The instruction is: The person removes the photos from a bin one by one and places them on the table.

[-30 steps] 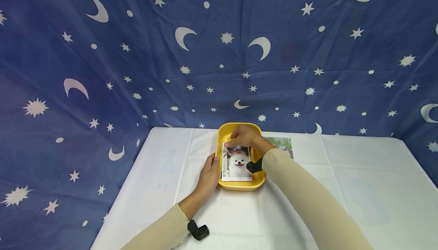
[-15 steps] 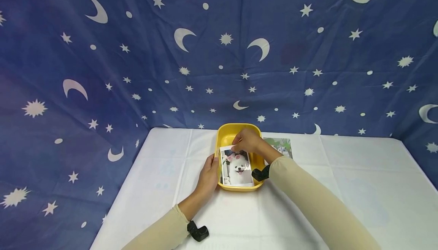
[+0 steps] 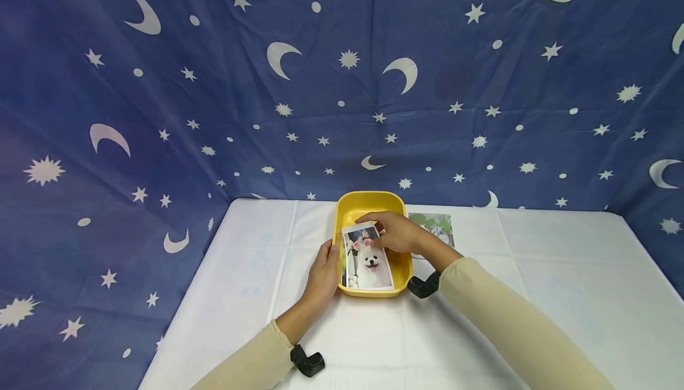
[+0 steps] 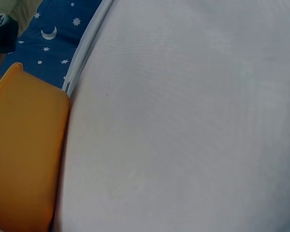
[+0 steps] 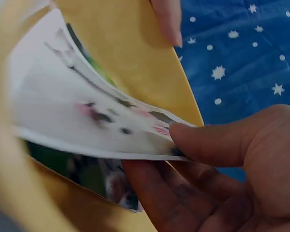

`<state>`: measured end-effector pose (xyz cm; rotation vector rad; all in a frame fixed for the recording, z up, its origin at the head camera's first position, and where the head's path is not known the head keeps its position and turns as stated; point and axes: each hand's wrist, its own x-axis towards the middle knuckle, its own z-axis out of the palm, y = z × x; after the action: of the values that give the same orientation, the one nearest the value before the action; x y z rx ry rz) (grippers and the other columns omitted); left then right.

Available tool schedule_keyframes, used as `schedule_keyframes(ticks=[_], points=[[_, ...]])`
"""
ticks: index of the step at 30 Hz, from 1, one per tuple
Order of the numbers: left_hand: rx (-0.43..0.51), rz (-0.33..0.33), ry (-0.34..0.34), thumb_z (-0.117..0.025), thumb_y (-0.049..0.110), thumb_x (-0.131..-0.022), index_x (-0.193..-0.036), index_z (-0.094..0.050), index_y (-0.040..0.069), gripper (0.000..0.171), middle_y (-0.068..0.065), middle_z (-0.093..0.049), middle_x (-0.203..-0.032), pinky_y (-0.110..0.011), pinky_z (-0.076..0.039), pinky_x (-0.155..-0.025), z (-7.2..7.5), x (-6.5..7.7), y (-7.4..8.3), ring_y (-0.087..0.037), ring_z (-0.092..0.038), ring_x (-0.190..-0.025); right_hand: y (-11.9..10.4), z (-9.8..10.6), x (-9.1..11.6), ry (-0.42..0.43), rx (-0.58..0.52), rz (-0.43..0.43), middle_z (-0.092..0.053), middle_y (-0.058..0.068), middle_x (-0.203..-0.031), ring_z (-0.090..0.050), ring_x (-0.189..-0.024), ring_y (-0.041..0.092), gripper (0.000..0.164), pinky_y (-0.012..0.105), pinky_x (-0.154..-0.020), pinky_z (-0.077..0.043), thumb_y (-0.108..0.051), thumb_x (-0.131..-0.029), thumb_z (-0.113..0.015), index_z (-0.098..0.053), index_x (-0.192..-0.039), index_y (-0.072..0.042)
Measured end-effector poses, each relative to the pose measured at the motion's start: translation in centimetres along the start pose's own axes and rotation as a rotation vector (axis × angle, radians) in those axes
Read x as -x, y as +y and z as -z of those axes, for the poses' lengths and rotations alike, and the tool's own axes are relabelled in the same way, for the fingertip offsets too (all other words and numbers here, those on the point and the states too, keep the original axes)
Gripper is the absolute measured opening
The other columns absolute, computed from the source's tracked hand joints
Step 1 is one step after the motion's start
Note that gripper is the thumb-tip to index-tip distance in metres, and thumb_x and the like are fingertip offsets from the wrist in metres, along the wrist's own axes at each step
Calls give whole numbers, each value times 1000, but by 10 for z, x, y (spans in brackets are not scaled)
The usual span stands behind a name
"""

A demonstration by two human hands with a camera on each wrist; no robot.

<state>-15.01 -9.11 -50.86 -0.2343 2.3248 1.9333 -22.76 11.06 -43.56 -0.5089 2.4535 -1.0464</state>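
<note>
My right hand pinches a photo print of a fluffy white dog by its far end, over the yellow plastic basin. In the right wrist view the thumb lies on the print's face, fingers are underneath, and the sheet bows slightly. Below it a darker photo lies in the basin, mostly covered. My left hand grips the basin's left wall, its thumb over the rim. The left wrist view has the basin's outer wall at its left edge.
Another photo with green leaves lies on the white tablecloth just right of the basin, partly behind the right hand. A blue cloth with moons and stars hangs behind and left of the table.
The right hand has taken hold of the dog photo, and the print now tilts with its far end raised. The right hand has shifted slightly right and nearer; the left hand keeps its place.
</note>
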Motion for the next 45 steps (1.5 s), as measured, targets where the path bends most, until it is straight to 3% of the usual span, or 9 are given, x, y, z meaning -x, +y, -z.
schedule_keyframes(ticks=[2,5,7,14,19,24,29,38,45], points=[[-2,1,-2,-35,38,-112,-155,-39,12,51,-14,-50,-153,-53,-32,-122,0,1,0,-32,-46,-142,0,-3,6,11,22,12,-63,12,-125,-58,-104,27,67,38,-87,-57,-2,-89,-74,-54,-148,-26],[-1,-9,-4,-35,37,-112,-155,-38,11,51,-15,-49,-154,-53,-30,-123,-1,2,1,-33,-44,-143,-1,-7,12,41,42,22,-59,11,-142,-59,-119,28,76,48,-105,-53,0,-90,-72,-44,-155,-28],[5,-11,-3,-35,37,-112,-155,-39,11,51,-15,-48,-155,-53,-28,-124,-1,2,1,-34,-42,-145,-1,-8,14,62,57,26,-58,11,-146,-60,-124,29,78,52,-108,-51,0,-91,-72,-40,-157,-26],[-2,-8,4,-35,39,-112,-156,-38,10,53,-14,-44,-159,-53,-24,-126,0,-1,0,-33,-35,-150,3,-12,18,163,16,-50,-66,12,-124,-66,-98,24,76,42,-87,-61,-8,-92,-75,-35,-155,-23],[15,-17,1,-35,36,-112,-155,-38,8,52,-16,-42,-160,-53,-23,-126,-1,0,-2,-33,-32,-152,10,-8,28,246,-166,-55,-64,16,-121,-69,-88,23,72,35,-74,-63,-8,-92,-76,-38,-150,-24],[14,-34,12,-37,35,-112,-153,-42,8,50,-15,-49,-154,-52,-27,-125,-1,0,-2,-32,-40,-147,20,4,41,334,-357,-56,-65,17,-117,-69,-79,24,72,39,-66,-62,-8,-92,-76,-41,-152,-26],[10,-39,5,-36,38,-112,-153,-42,9,50,-15,-55,-147,-53,-35,-119,1,1,-2,-32,-49,-138,34,18,55,401,-461,-78,-65,17,-121,-71,-86,25,77,40,-66,-62,-9,-92,-76,-38,-154,-29],[19,-29,-5,-37,39,-112,-154,-41,10,51,-15,-51,-152,-53,-30,-123,1,2,-1,-34,-43,-144,66,32,89,492,-522,-118,-62,18,-122,-71,-83,20,78,34,-64,-60,-8,-91,-76,-31,-154,-19],[83,-29,-22,-37,39,-112,-154,-40,10,51,-15,-51,-152,-53,-32,-122,1,2,-2,-33,-45,-143,86,32,114,458,-505,-152,-59,16,-115,-70,-82,17,85,36,-61,-59,-10,-91,-78,-27,-158,-20]])
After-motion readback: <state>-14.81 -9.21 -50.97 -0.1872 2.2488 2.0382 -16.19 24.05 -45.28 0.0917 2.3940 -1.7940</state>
